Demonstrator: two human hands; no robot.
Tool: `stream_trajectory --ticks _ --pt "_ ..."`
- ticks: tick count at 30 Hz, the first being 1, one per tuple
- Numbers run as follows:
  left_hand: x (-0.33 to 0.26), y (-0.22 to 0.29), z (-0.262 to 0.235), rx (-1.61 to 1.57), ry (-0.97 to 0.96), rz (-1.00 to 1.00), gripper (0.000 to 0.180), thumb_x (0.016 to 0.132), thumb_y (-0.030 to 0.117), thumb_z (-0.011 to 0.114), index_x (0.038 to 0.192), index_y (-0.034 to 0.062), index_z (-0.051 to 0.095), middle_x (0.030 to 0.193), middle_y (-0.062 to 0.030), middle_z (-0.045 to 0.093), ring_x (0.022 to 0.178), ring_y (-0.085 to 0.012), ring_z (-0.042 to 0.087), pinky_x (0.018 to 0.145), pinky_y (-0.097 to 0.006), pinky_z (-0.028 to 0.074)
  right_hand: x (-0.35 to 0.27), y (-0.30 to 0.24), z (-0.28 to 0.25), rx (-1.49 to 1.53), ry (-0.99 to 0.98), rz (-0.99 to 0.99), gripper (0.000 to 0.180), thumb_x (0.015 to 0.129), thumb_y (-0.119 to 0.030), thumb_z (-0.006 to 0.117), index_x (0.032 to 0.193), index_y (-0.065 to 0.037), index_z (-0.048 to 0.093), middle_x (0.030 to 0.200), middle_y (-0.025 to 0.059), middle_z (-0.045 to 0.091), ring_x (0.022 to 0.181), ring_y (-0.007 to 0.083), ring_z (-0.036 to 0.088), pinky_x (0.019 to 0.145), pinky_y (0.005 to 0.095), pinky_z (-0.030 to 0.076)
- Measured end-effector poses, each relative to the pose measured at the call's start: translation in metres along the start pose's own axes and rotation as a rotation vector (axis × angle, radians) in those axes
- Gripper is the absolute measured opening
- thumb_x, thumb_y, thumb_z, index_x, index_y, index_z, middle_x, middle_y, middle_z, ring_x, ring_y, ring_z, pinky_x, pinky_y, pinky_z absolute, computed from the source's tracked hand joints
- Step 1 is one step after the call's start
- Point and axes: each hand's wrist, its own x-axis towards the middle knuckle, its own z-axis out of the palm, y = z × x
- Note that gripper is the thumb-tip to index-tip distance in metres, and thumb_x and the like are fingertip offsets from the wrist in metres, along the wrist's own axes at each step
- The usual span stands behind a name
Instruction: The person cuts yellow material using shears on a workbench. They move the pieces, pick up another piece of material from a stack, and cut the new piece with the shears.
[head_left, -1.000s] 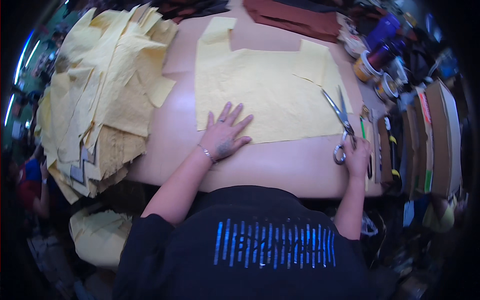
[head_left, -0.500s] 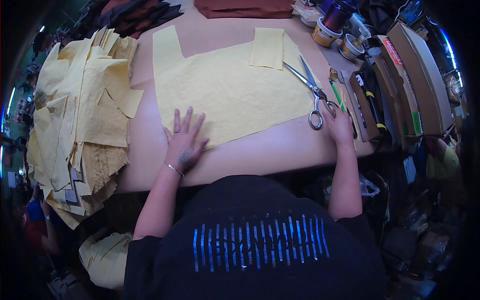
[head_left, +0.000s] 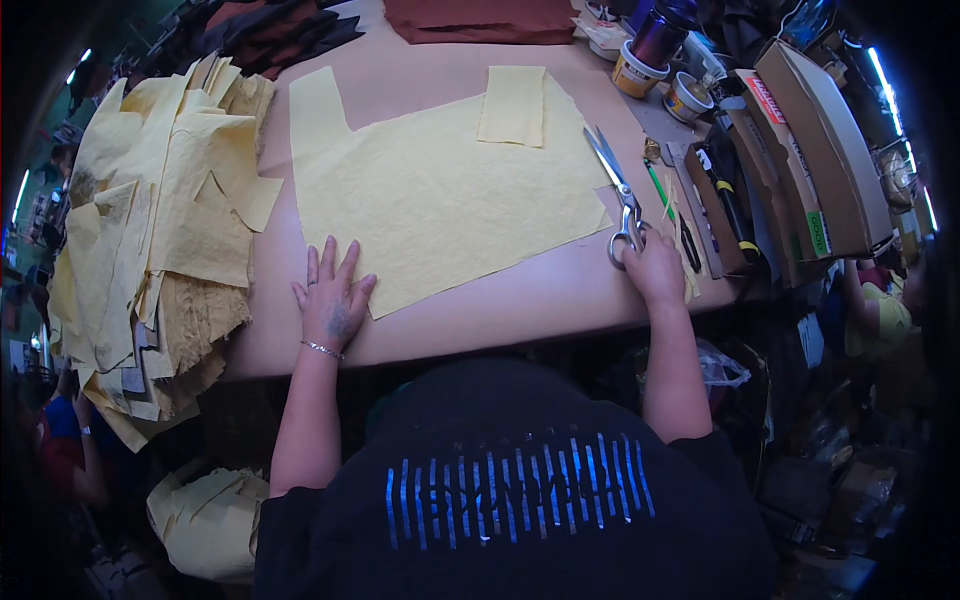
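Note:
A large yellow sheet of fabric or leather (head_left: 430,200) lies flat on the table, a strip projecting at its far left. Near its far right edge rests a smaller yellow rectangular piece (head_left: 512,106). My left hand (head_left: 335,300) presses on the sheet's near left edge, fingers spread. At the right, my right hand (head_left: 655,268) has its fingers around the handles of metal scissors (head_left: 624,192). Their blades point away from me, only slightly parted, beside the sheet's right edge. Some of the right fingers are hidden by the hand itself.
A tall pile of yellow pieces (head_left: 165,220) overhangs the table's left side. Along the right are a green pencil (head_left: 657,185), a black-and-yellow tool (head_left: 735,205) and cardboard boxes (head_left: 820,150). Tubs (head_left: 638,72) stand at the back right; folded reddish-brown material (head_left: 480,20) lies at the back.
The yellow sheet has shifted left and slightly toward me, along with my left hand. My right hand has drawn the scissors left and nearer, and the blades have come closer together.

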Motion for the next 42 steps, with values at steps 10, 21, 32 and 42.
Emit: stream_trajectory --ticks 10,21,32,42 --pt "0.018 0.023 -0.015 0.071 -0.045 0.187 0.059 0.08 0.046 0.046 0.132 0.0253 0.027 0.141 -0.007 0.014 0.13 -0.0333 0.005 0.093 -0.065 0.012 -0.088 0.009 -0.022 0.093 -0.213 0.037 0.028 0.064 -0.02 0.057 0.08 0.003 0.054 0.075 0.0228 0.058 0.073 0.0378 0.056 0.069 0.0422 0.044" --pt "0.066 0.125 0.023 -0.082 -0.156 0.393 0.062 0.082 0.053 0.035 0.134 0.0218 0.022 0.141 -0.0102 0.011 0.129 -0.0346 0.004 0.093 -0.065 0.013 -0.149 0.045 0.018 0.955 -0.451 0.408 0.026 0.081 -0.029 0.055 0.077 -0.004 0.049 0.052 0.0027 0.048 0.043 0.011 0.049 0.041 0.0229 0.039" --pt "0.015 -0.027 -0.008 -0.17 0.022 0.296 0.035 0.08 0.029 0.051 0.113 0.0186 0.05 0.131 -0.0094 0.033 0.125 -0.0335 0.022 0.091 -0.064 0.021 -0.183 -0.019 -0.007 1.119 -0.992 0.033 0.067 0.059 -0.062 0.065 0.087 -0.004 0.047 0.062 -0.0003 0.049 0.054 0.0071 0.047 0.048 0.0208 0.037" --pt "0.005 -0.027 0.003 -0.167 0.047 0.411 0.029 0.082 0.029 0.051 0.109 0.0206 0.053 0.126 -0.0047 0.04 0.124 -0.0301 0.027 0.091 -0.062 0.021 -0.187 -0.054 0.027 1.48 -1.625 0.142 0.084 0.05 -0.081 0.04 0.087 -0.007 0.049 0.062 0.0042 0.05 0.054 0.0158 0.053 0.051 0.024 0.042"
